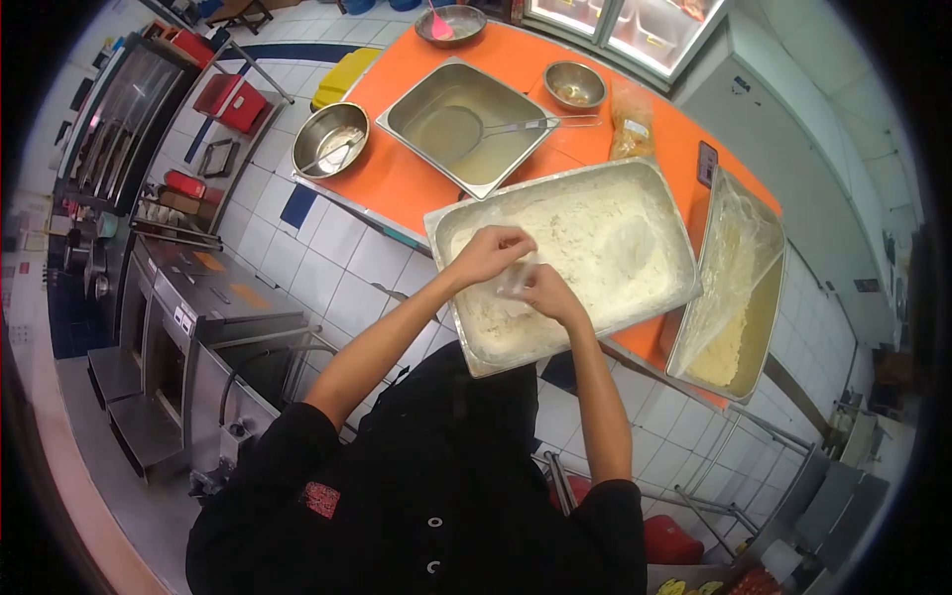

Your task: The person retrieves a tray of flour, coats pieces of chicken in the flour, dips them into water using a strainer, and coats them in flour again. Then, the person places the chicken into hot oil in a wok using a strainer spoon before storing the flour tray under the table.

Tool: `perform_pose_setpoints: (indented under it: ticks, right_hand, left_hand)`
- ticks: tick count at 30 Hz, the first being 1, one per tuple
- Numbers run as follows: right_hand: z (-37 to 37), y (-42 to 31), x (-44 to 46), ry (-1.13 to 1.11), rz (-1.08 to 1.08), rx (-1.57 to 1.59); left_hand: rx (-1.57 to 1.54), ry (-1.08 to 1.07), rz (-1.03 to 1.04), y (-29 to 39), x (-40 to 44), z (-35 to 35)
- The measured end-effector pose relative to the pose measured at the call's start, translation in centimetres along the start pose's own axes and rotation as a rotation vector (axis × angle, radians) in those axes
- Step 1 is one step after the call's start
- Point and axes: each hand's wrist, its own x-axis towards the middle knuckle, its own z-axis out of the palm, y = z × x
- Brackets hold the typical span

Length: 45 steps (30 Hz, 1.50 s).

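A large metal tray of white flour sits in front of me, its near edge close to my body. Over the flour's left part, my left hand is closed with fingers curled inward; what they hold, if anything, I cannot make out. My right hand is just below and to the right, its fingers pinched at a thin see-through plastic piece. That piece lies between both hands, blurred and partly hidden. A smooth hollow shows in the flour at the right.
Behind the tray, a deep pan of cloudy liquid holds a strainer. Metal bowls stand around it on the orange table. A plastic-covered container, a bag and a phone lie right.
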Motion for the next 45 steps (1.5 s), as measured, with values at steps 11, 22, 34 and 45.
perform_pose_setpoints:
  ticks: [11, 22, 34, 45]
  right_hand:
    - [2.5, 0.0, -1.0, -0.012, -0.309, 1.735]
    - [7.2, -3.6, -4.4, 1.052, -0.323, 0.049]
    - [3.8, -1.3, -2.8, 0.355, 0.173, 1.074]
    - [3.6, -4.2, -2.7, 0.362, -0.606, 1.688]
  left_hand:
    - [0.356, 0.360, 0.585, 2.7, -5.7, 5.0]
    - [-0.254, 0.449, 0.195, 1.0, -5.2, 5.3]
    - [-1.138, 0.121, 0.013, 0.4, -5.3, 2.3]
    - [-1.032, -0.018, -0.176, -2.0, -8.0, 6.0]
